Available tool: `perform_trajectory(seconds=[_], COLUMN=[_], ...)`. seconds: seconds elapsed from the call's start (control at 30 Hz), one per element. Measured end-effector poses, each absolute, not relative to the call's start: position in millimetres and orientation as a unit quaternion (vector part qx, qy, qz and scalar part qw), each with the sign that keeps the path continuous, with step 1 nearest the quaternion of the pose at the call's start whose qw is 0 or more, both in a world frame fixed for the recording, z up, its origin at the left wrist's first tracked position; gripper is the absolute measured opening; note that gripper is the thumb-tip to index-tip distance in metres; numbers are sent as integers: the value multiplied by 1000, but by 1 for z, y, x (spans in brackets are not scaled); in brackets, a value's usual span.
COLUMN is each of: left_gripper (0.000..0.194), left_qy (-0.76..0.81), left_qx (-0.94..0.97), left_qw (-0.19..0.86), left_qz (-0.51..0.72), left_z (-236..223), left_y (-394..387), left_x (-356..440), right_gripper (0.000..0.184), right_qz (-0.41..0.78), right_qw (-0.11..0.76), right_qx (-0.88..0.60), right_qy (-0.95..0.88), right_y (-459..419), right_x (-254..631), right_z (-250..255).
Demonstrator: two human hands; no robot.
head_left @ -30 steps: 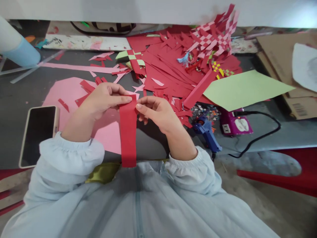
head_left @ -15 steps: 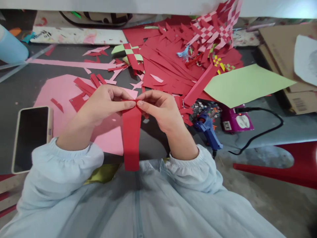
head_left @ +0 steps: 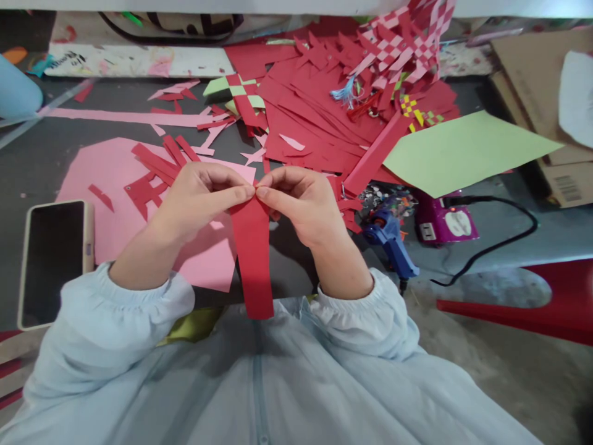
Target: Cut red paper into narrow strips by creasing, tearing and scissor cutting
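Observation:
A red paper strip (head_left: pixel 254 259) hangs down between my two hands, its lower end over my front. My left hand (head_left: pixel 204 191) pinches the strip's top edge between thumb and fingers. Right beside it, my right hand (head_left: pixel 301 201) pinches the same edge, and the fingertips of both hands nearly meet. Beneath my left hand lies a pink paper sheet (head_left: pixel 111 228) with red cut pieces (head_left: pixel 144 194) on it. Beyond my hands spreads a pile of red paper sheets (head_left: pixel 306 111). The strip's top is partly hidden by my fingers.
At the left lie a phone (head_left: pixel 53 266) and a light blue bottle (head_left: pixel 18 89). A blue glue gun (head_left: pixel 391 244), a purple box (head_left: pixel 447 222) with a black cable, and a light green sheet (head_left: pixel 467 151) are to the right. Cardboard (head_left: pixel 532 80) stands at far right.
The lower end of the red strip has swung slightly to the right. Both hands keep their pinch at its top edge. The view has shifted slightly.

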State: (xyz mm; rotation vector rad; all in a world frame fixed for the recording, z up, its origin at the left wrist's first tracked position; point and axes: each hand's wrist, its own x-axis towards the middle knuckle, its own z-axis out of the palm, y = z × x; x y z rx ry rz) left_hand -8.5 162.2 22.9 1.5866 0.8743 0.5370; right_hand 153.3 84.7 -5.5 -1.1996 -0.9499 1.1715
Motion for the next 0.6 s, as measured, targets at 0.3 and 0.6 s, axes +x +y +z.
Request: perform_trajectory(seconds=[0.3,0.6], left_gripper=[10,7], left_qy=[389,379], left_qx=[633,590], left_qw=[614,653], left_qz=[267,285], left_z=[10,7], left_y=[157,158], left_x=[-6,-2], right_gripper=[12,12], right_qz=[464,462], right_qw=[586,588], right_qx=[-510,-513], right_qy=[-426,-422], right_y=[87,87], right_x=[152,151], right_z=[-9,-8])
